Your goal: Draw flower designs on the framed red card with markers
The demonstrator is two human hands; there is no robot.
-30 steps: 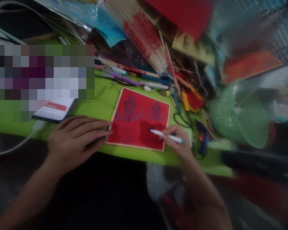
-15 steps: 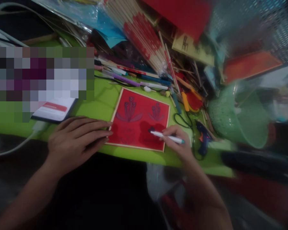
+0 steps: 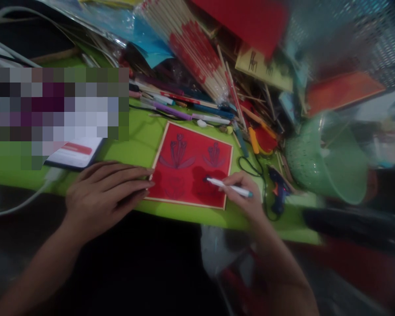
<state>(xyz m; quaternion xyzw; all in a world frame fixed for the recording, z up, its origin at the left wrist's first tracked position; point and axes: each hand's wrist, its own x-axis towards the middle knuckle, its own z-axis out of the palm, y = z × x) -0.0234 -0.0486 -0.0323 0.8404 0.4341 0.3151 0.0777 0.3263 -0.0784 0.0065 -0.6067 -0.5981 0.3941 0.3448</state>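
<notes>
A red sheet with a pale stick border [image 3: 191, 147] lies on the green tabletop [image 3: 125, 147], with dark flower drawings on it. My right hand [image 3: 244, 191] is closed round a white marker [image 3: 228, 187] with a teal end, and the marker's tip is at the lower right part of the sheet. Around that tip a shadow falls on the red surface. My left hand [image 3: 107, 191] lies flat with fingers stretched out, its fingertips touching the left edge of the bordered sheet.
Right of the sheet are a dark glue gun [image 3: 278, 193], orange-handled scissors [image 3: 254, 140] and a green bowl [image 3: 325, 158]. Pens and bundled red-and-wood sticks [image 3: 191, 48] pile up behind. A phone [image 3: 74, 153] with a white cable [image 3: 29, 204] lies at left.
The marker tip has shifted very slightly on the sheet, with the right hand still round it. My left hand stays at the sheet's left edge.
</notes>
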